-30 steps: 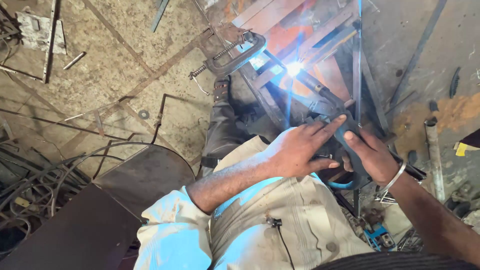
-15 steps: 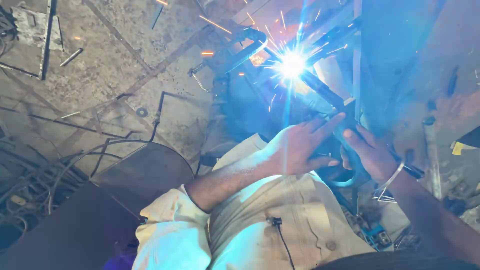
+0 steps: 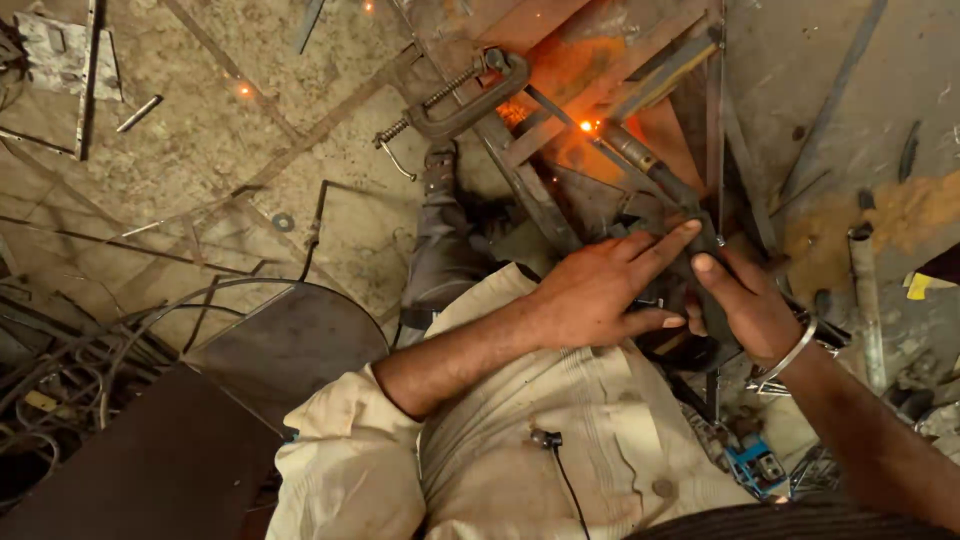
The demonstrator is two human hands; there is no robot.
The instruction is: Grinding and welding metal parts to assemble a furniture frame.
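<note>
Arc flash gone vs half a sec ago; only an orange glow left at the electrode tip (image 3: 588,127) on the metal frame (image 3: 540,200), near the C-clamp (image 3: 460,100). Left hand (image 3: 600,290) fingers extended, resting on the welding holder (image 3: 690,215). Right hand (image 3: 745,310) wrapped round its handle.

Ahead of the left hand (image 3: 600,295) and right hand (image 3: 745,305), crossing dark steel frame bars (image 3: 715,120) and the grey iron C-clamp (image 3: 465,100) crowd the glowing orange weld spot (image 3: 587,126). Bare concrete floor (image 3: 200,150) lies open to the left. Nearer, the round dark metal plate (image 3: 290,340) and tangled cables (image 3: 60,380) block the way.
</note>
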